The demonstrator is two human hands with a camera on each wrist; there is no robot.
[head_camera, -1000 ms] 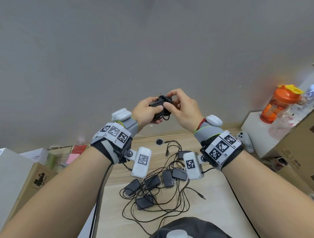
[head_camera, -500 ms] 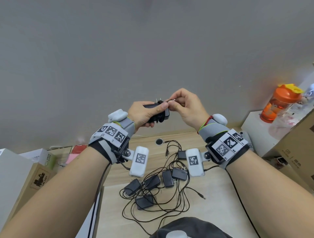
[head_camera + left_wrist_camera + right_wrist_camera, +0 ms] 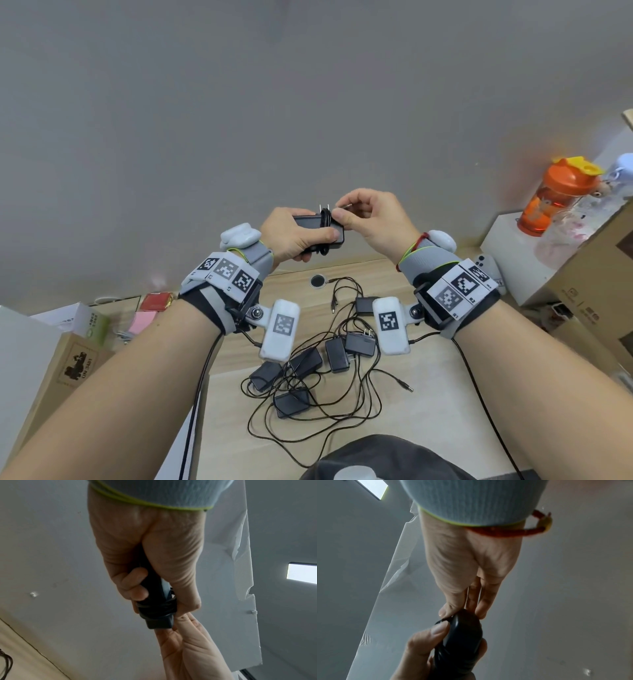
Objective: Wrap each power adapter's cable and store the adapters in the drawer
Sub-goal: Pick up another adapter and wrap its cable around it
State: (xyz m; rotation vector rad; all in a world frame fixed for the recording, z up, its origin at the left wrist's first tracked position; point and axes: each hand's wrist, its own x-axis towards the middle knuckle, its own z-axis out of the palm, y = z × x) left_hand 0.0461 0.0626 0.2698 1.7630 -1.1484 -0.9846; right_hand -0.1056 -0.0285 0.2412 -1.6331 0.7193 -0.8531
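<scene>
Above the desk (image 3: 428, 394), left hand (image 3: 291, 236) grips adapter (image 3: 317, 228); right hand (image 3: 371, 219) now pinches cable tip (image 3: 348, 206) against coils (wrap nearly finished; drawer next).

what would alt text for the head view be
Two hands raised over a desk: the left hand grips a black adapter with cable coiled round it, and the right hand pinches the cable end. Below, more adapters lie in tangled cables; an orange bottle stands at right.
</scene>
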